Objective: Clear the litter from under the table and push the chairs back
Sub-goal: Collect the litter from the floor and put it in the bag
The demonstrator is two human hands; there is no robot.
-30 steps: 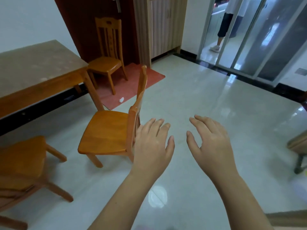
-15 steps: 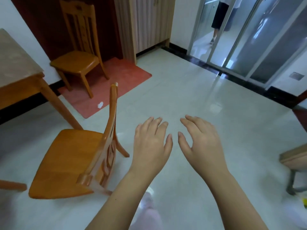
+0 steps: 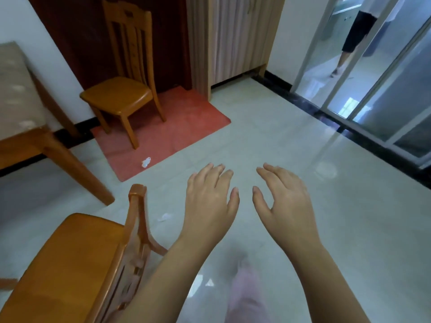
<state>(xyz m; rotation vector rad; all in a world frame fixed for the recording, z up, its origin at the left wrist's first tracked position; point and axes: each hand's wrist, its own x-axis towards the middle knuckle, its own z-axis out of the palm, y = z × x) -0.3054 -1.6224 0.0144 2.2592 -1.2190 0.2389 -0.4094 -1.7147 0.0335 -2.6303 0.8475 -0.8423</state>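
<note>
Now, left hand [image 3: 210, 203] and right hand [image 3: 284, 201] hover open, empty.
Paper scrap [image 3: 164, 216] beside lower-left chair [image 3: 77, 259] may get trodden underfoot.

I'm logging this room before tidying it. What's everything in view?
mat: 1, red, on the floor, back left
table: 1, wood with brown top, left edge
chairs: 2, orange-brown wood; near chair lower left, far chair on the mat
litter scraps: 2, white; one on the mat's front edge, one on the floor beside the near chair
cabinet: 1, beige, back wall
glass door: 1, grey-framed, right
another person: 1, dark shorts, beyond that door
hands: 2, bare, open and empty above the floor; left hand, right hand
</note>
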